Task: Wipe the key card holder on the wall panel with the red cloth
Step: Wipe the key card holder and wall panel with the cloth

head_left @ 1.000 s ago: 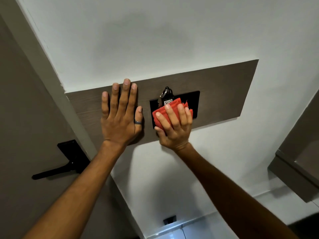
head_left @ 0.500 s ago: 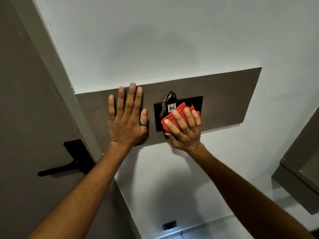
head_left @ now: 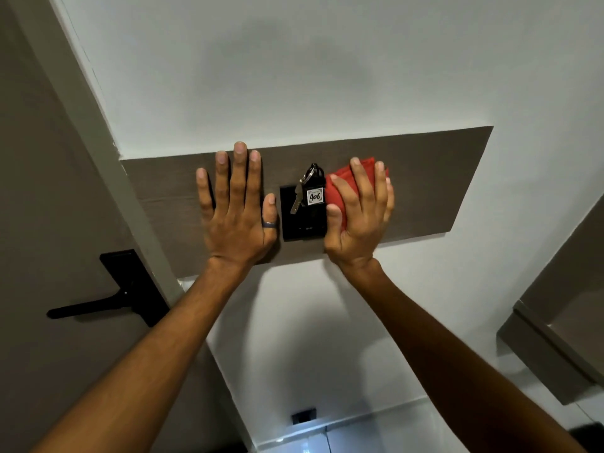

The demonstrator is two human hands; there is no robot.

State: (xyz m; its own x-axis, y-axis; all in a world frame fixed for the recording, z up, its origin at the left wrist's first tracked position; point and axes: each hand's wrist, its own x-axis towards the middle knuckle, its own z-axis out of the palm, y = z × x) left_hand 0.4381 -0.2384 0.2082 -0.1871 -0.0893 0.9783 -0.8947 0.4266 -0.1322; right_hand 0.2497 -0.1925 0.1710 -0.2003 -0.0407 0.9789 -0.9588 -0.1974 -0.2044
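- The right hand [head_left: 361, 220] presses the red cloth [head_left: 338, 188] flat against the panel [head_left: 431, 184], fingers spread over it and thumb along its left edge; its grip is a flat-palmed hold on the cloth, not a closed fist.
- The cloth is folded, and shows above and to the left of the fingers; it covers the right part of the holder [head_left: 302, 223] and the panel just beside it.
- The holder is a black plate set in the brown panel, between the two hands; its left and lower parts are uncovered.
- A key [head_left: 295, 202] and a black tag [head_left: 314, 194] marked 406 hang from a ring at the holder's top, just left of the cloth.
- The left hand [head_left: 237, 217] lies open and flat on the panel, left of the holder, holding nothing; a ring [head_left: 270, 224] sits on its thumb.
- Further left, a black door handle [head_left: 108, 300] sits on the door [head_left: 39, 191].
- The white wall [head_left: 294, 76] surrounds the panel.
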